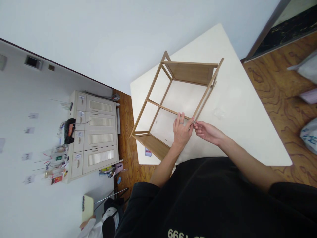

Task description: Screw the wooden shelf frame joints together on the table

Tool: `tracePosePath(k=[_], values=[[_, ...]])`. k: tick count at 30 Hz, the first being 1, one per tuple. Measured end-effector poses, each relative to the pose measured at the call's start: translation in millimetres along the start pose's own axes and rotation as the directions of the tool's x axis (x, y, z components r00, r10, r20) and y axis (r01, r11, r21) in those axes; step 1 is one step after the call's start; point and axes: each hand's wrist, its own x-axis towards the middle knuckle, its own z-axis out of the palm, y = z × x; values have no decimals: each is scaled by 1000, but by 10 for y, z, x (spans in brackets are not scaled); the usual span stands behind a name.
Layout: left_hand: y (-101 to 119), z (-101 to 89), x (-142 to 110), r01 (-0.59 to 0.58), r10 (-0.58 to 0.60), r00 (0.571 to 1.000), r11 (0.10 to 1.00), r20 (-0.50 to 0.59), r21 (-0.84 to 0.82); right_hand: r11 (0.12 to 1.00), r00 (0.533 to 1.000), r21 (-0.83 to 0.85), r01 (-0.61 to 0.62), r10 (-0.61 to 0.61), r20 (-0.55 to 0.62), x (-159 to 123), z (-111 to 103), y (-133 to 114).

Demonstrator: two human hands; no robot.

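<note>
A light-brown wooden rack frame (154,85) lies on its side on the white table (237,109), with slatless brown panels at two ends. My left hand (182,130), a ring on one finger, grips the thin crossbar (170,110) near where it meets the long side rail (205,91). Beside it, my right hand (206,131) pinches a small shiny metal piece (194,122) against that corner joint. Its exact kind is too small to make out. Two tiny dark pieces, one a slim pin (166,139), lie on the tabletop inside the frame.
A small purple-and-white card or packet (148,152) lies near the table's left edge. A white cabinet (99,132) loaded with items stands beyond, on the left. Part of another person (95,228) shows at lower left. Bags (308,69) rest on the wooden floor at right.
</note>
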Motion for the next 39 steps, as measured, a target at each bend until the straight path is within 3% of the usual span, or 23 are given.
tracePosePath(k=[9, 17, 20, 22, 24, 26, 28, 30, 32, 39], values=[[35, 56, 6, 10, -9, 999, 1000, -40, 10, 989, 988, 82, -124, 115, 99, -34, 22, -126], [13, 95, 25, -39, 40, 998, 999, -50, 16, 997, 986, -22, -70, 72, 149, -20, -7, -117], [-2, 124, 7, -26, 26, 999, 1000, -25, 3, 989, 997, -149, 10, 2, 78, 5, -26, -45], [-7, 130, 0, -34, 34, 999, 999, -40, -4, 919, 984, -369, 136, -170, -61, -20, -29, -10], [-7, 127, -2, -56, 56, 995, 998, -78, 6, 707, 877, -654, 268, -461, -139, -86, -22, -9], [-1, 118, 1, -73, 75, 991, 997, -110, 30, 437, 745, -838, 327, -664, -56, -165, -5, -49], [8, 109, 9, -66, 71, 991, 997, -114, 41, 280, 707, -889, 361, -704, 65, -220, 13, -116], [22, 99, 20, -50, 53, 994, 998, -101, 29, 240, 712, -891, 385, -692, 121, -230, 19, -186], [38, 87, 34, -35, 35, 995, 999, -97, 3, 251, 703, -889, 383, -704, 104, -200, 2, -238], [67, -66, 75, 52, -58, 996, 995, -70, -81, 390, 700, -854, 346, -713, -42, -45, -203, -171]])
